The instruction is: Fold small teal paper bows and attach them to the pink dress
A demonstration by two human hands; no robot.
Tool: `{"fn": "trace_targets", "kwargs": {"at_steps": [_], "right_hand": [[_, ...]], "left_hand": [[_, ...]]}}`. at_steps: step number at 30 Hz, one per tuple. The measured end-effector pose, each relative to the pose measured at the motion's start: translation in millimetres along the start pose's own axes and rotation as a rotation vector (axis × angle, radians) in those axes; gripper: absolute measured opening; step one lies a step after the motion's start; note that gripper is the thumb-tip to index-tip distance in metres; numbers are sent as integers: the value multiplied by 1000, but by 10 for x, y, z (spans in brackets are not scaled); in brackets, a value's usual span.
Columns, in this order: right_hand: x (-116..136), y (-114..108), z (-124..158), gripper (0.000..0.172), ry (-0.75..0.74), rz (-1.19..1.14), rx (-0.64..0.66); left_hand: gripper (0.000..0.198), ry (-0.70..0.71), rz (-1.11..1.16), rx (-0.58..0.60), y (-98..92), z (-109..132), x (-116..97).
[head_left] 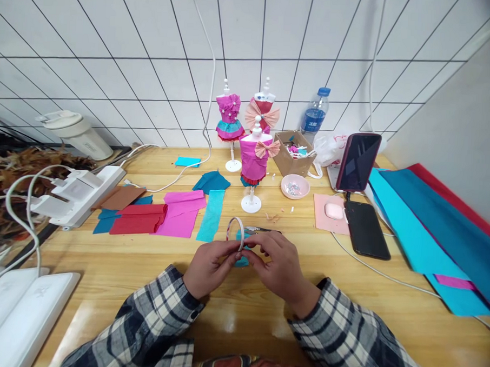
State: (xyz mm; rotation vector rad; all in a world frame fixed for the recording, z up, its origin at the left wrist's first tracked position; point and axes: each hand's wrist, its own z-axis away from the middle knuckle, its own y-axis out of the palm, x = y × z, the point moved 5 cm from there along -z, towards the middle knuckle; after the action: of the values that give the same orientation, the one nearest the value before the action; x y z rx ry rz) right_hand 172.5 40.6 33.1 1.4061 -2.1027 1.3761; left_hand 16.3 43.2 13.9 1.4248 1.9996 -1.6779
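The white ring, perhaps a roll of tape, is standing upright between the two hands, rising above the fingertips, with its hoop turned partly edge-on so that it is looking taller than wide. The left hand is pinching its lower edge from the left, thumb and fingers closed on it. The right hand is meeting it from the other side, thumb and forefinger curling almost together by the low right rim; whether that grip is pinching or only touching, I cannot tell. Neither hand is lying clearly nearer. Below, a teal scrap is showing partly behind the fingers, and a dark tool is lying just beyond the right hand's knuckles. The foremost dress form is standing beyond the ring, its round base bounding the room ahead; a light teal strip is lying just to the left, while the worktop is leaving more room outward, beside both hands
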Motion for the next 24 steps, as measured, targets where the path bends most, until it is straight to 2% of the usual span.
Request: {"fn": "trace_targets", "kwargs": {"at_steps": [4, 11, 17, 20, 24], "right_hand": [[-18, 33, 12, 11, 5, 32, 2], [-70, 78, 19, 12, 37, 28, 65], [-145, 99, -4, 3, 54, -8, 128], [-172, 65, 10, 3, 46, 2, 74], [-160, 69, 40, 25, 14, 16, 22]], "left_hand": [[21, 29, -74, -45, -14, -5, -23], [24, 84, -145, 9, 7, 5, -48], [23, 45, -131, 79, 51, -30, -1], [21, -10, -108, 73, 55, -46, 56], [21, -37, -63, 73, 58, -19, 80]]}}
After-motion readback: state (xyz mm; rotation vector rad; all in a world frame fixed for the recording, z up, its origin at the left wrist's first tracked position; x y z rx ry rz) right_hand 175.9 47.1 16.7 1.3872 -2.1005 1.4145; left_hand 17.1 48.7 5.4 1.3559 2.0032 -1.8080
